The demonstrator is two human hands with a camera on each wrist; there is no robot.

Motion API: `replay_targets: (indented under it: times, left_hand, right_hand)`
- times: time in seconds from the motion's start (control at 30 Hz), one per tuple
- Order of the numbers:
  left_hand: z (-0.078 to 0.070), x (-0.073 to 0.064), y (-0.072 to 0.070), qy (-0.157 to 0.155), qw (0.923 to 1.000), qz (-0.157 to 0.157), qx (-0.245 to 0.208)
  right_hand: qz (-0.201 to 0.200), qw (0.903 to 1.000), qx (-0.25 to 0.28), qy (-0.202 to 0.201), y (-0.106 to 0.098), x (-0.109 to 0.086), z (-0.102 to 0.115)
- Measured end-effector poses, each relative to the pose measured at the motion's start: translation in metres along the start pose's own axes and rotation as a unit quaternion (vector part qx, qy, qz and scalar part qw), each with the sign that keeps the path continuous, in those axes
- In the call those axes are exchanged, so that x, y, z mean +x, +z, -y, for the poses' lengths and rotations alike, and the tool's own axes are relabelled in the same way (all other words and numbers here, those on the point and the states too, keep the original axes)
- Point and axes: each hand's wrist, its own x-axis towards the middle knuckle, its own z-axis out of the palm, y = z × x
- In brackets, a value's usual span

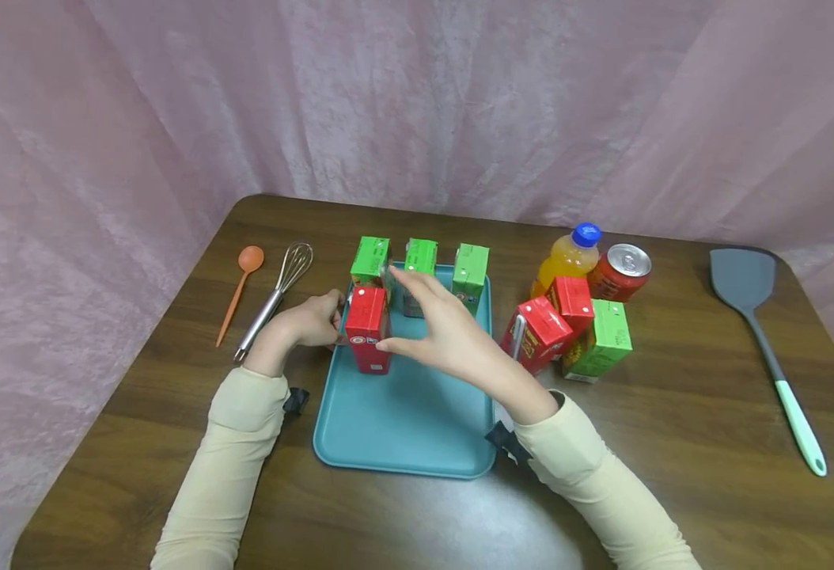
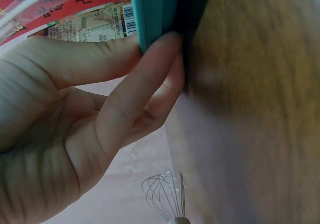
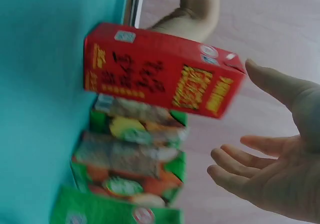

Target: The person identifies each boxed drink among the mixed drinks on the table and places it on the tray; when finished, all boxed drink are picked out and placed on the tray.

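My left hand (image 1: 310, 320) pinches the left rim of a teal tray (image 1: 403, 431); in the left wrist view thumb and fingers close on the tray's edge (image 2: 156, 11). On the tray, just inside that rim, a red drink carton (image 1: 369, 336) stands upright. My right hand (image 1: 453, 328) hovers beside it, fingers spread, holding nothing. In the right wrist view a gap separates the fingers of the right hand (image 3: 280, 154) from most of the red carton (image 3: 160, 71). Behind it, green drink cartons (image 1: 470, 273) stand in a row at the tray's far end.
Right of the tray cluster two red cartons (image 1: 541, 328), a green carton (image 1: 605, 336), an orange drink bottle (image 1: 570, 257) and a red can (image 1: 619, 277). A spatula (image 1: 752, 297) lies far right. To the left lie a whisk (image 1: 274, 297) and an orange spoon (image 1: 241, 281).
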Motion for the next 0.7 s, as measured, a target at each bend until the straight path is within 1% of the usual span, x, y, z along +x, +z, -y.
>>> replay_targets:
  times: [0.07, 0.13, 0.2, 0.27, 0.37, 0.47, 0.57, 0.7]
  left_hand:
    - [0.0, 0.0, -0.001, -0.004, 1.0, 0.0, 0.002]
    - [0.0, 0.0, -0.001, -0.003, 1.0, 0.002, -0.001]
    - [0.001, -0.001, -0.001, -0.004, 1.0, 0.004, -0.007]
    - [0.002, -0.001, -0.001, 0.002, 0.9999, 0.006, -0.011]
    - [0.004, -0.002, -0.002, 0.001, 0.9999, 0.005, -0.014]
    - [0.007, -0.003, -0.003, -0.005, 0.9999, 0.004, -0.013]
    - [0.008, -0.004, -0.004, -0.012, 0.9999, 0.003, -0.012]
    - [0.01, -0.006, -0.005, -0.009, 0.9999, 0.0, -0.012]
  right_hand:
    - [-0.005, 0.9999, -0.009, 0.001, -0.01, -0.009, -0.001]
    - [-0.016, 0.9997, -0.014, -0.01, -0.02, -0.018, -0.006]
    - [-0.033, 0.9989, -0.018, -0.026, -0.031, -0.028, -0.012]
    - [-0.053, 0.9973, -0.023, -0.044, -0.041, -0.037, -0.018]
    - [-0.082, 0.9931, -0.04, -0.074, -0.058, -0.05, -0.029]
    - [-0.094, 0.9897, -0.063, -0.088, -0.075, -0.061, -0.042]
    - [-0.094, 0.9883, -0.086, -0.083, -0.091, -0.07, -0.057]
    - [-0.085, 0.9903, -0.099, -0.048, -0.11, -0.082, -0.077]
